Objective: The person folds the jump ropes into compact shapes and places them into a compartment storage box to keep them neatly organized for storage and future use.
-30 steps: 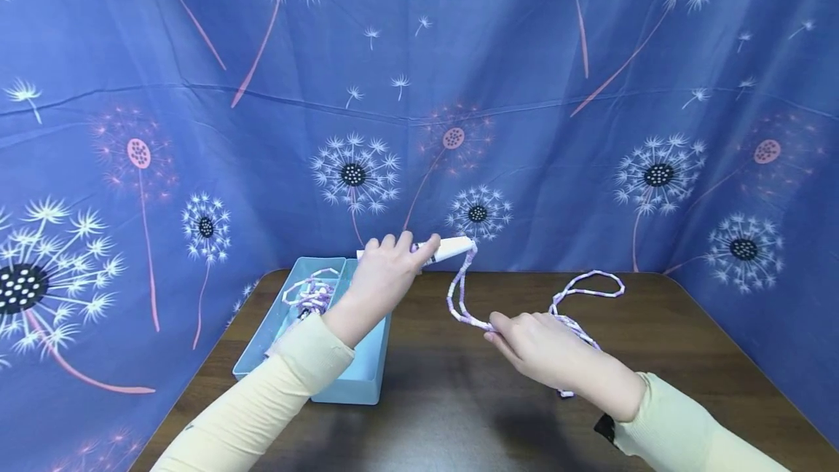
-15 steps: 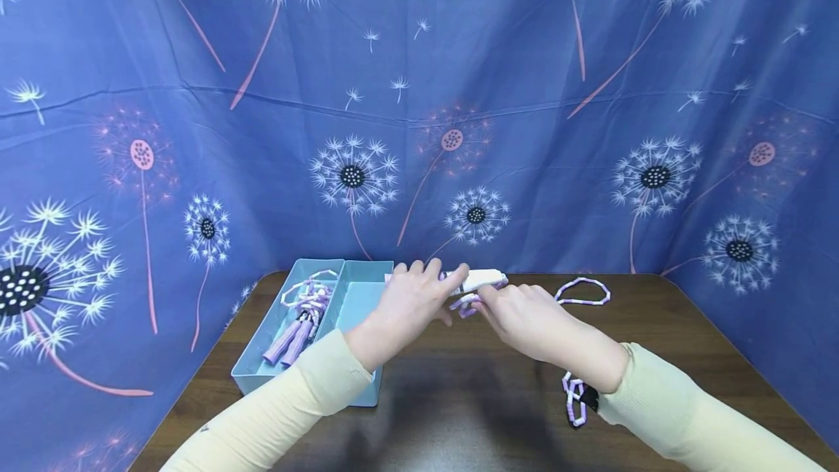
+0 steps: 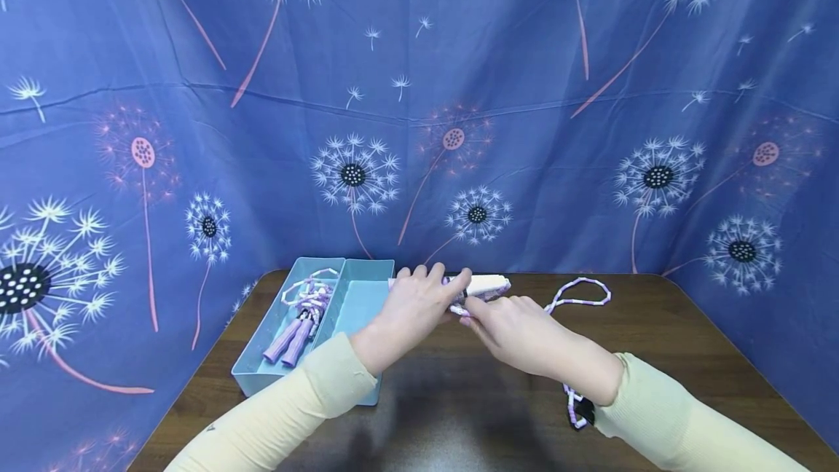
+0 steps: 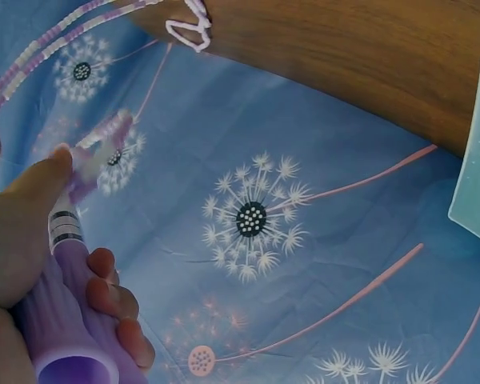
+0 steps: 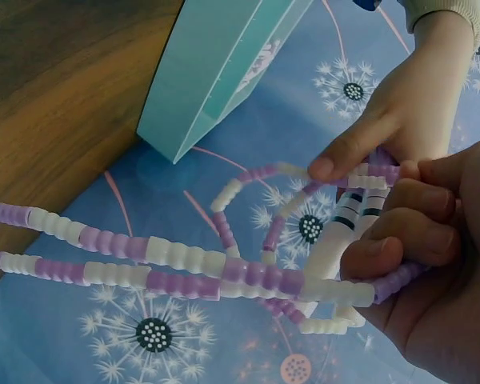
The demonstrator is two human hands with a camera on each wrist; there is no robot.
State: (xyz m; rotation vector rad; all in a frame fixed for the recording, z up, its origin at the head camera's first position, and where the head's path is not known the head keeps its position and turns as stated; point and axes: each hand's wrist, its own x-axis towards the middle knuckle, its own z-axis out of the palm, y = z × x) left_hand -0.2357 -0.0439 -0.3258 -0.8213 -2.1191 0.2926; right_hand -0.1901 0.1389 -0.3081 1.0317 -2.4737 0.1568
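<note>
A: Where is the skipping rope's handle (image 3: 481,285)?

B: Near the bench's far edge, gripped by the left hand (image 3: 419,304), fingers curled round it.

A: And the right hand (image 3: 518,330)?

B: It pinches loops of the purple-and-white beaded rope (image 5: 184,268) against the handle. A second ago it held the rope apart on the bench (image 3: 655,326); now both hands meet, so winding looks underway.

A: Anything else?

B: A teal tray (image 3: 367,297) at the far left holds another rope (image 3: 304,308). Slack rope trails to the far right.
</note>
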